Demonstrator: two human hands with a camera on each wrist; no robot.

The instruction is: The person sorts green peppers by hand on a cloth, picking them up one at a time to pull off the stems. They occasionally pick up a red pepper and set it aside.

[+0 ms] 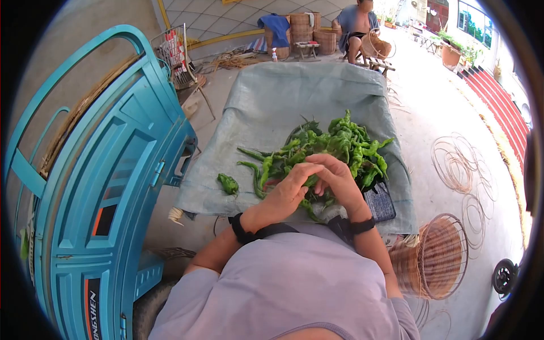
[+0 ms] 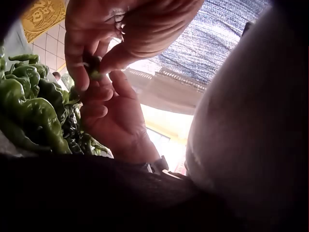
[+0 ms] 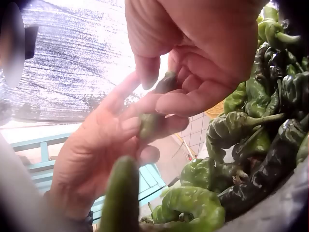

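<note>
My left hand [image 1: 281, 197] and right hand [image 1: 339, 180] meet over the near edge of a heap of green peppers [image 1: 343, 141]. Between them is a small green pepper [image 3: 150, 124], pinched by the fingers of both hands. Its upper end lies by the right fingers and its lower part by the left thumb; fingers cover the middle. From the left wrist, only a dark bit of it shows. Another long green pepper [image 3: 120, 195] stands blurred in the foreground of the right wrist view. A lone pepper [image 1: 228, 183] lies left of the heap.
A grey-green tarp [image 1: 300, 85] spreads under the peppers, with a dark patterned flat item [image 1: 379, 203] at its near right. A blue vehicle [image 1: 107, 187] flanks the left, a wicker basket [image 1: 442, 258] the right. Beyond, a person [image 1: 358, 25] sits near tall baskets [image 1: 303, 28].
</note>
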